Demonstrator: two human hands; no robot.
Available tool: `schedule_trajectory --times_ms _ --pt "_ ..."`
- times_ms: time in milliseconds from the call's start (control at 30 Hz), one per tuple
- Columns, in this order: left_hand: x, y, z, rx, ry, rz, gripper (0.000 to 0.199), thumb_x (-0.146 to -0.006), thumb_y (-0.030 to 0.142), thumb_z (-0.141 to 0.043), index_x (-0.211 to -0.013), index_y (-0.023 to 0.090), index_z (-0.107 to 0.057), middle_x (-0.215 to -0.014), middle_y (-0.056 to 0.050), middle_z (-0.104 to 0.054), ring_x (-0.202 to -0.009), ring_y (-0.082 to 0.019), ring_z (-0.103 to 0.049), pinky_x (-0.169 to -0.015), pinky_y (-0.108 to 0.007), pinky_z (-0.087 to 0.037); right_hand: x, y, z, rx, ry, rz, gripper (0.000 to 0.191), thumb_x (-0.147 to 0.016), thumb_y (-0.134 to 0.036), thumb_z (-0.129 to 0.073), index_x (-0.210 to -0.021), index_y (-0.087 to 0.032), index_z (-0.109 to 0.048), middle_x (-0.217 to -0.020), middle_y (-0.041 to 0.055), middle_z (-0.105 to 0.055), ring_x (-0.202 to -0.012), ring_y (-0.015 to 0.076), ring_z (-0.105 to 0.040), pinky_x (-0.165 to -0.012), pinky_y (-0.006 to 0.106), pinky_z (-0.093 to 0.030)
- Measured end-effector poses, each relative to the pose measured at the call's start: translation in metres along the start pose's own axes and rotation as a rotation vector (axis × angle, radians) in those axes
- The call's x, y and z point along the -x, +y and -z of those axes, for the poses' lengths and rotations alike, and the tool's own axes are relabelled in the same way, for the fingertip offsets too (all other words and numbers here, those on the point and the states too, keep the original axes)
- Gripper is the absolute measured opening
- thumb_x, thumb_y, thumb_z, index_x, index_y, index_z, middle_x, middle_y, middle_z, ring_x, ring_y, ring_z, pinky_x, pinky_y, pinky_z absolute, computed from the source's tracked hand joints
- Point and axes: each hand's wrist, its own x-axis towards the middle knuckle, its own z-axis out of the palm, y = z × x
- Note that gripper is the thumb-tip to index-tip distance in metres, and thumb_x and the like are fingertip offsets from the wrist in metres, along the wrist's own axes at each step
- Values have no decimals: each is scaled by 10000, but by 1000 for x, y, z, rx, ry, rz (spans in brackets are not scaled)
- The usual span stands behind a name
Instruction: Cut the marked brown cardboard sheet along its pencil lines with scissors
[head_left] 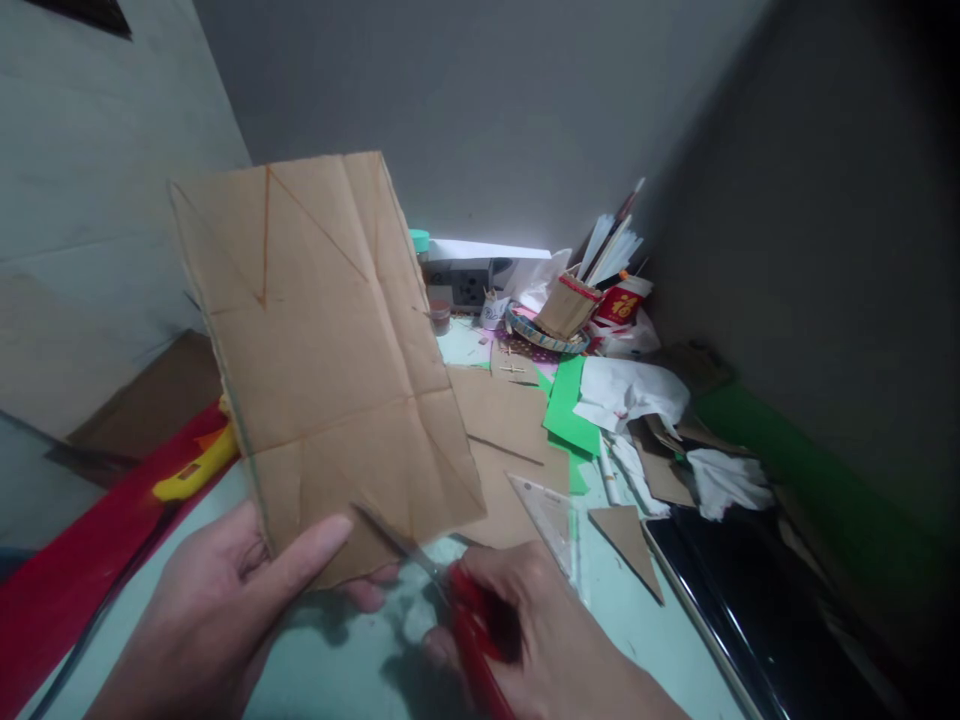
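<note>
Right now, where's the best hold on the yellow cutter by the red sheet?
Take the yellow cutter across its bare left half, from above. It lies flat and slanted; its right end is hidden behind the cardboard held in the left hand.

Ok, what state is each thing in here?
cardboard sheet: held upright, creased, orange lines drawn on it
left hand: gripping the sheet's bottom edge
right hand: gripping the scissors
scissors: blades at the sheet's bottom edge
yellow knife: lying on the table
set square: lying flat
pen holder: upright, full
</note>
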Motion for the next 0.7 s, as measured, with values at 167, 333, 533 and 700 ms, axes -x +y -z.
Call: schedule_trajectory --times_ms 167,333,533,700 --pt "1 -1 3 -63 -50 -9 393 -730 607 -876 -914 282 -754 -750 -6 -806 -680 -235 -768 -643 -251 -655 6 -5 4 -22 -14 -62 247 -761 -352 -725 -698 -199 -541 -682 -36 -486 -630 119 -433 -564 254 -367" --pt "1 -6 0 -140 -31 -72 507 -739 644 -853 -1055 277 -702 -929 -1 -834 -856 -233 -780 -718 -217 -633 14 -18 10 -1 -11 -115 197 -757 -332 -739 -721 -179 -621 -779 18 -605 -689 151 -528 -600 269 -418" --pt "4 -7 -6 -133 -109 -54 506 -765 635 -828 -1096 265 -731 -875 -21 -826 -909 -284 -785 -781 -294 -656 16 -29 17 -31 -86 -45 150 -810 -255 -694 -933 -197 -756 -870 6 -728 -732 157 -640 -658 260 -469" --pt "9 6 -11 -137 -99 -48 435 -643 675 -894 -844 302 -799 -836 4 -818 -750 -300 -785 -675 -318 -681 13 -22 14 125 -54 48 158 -863 -213 -610 -856 -194 -767 -795 18 -717 -681 150 -594 -574 235 -439"
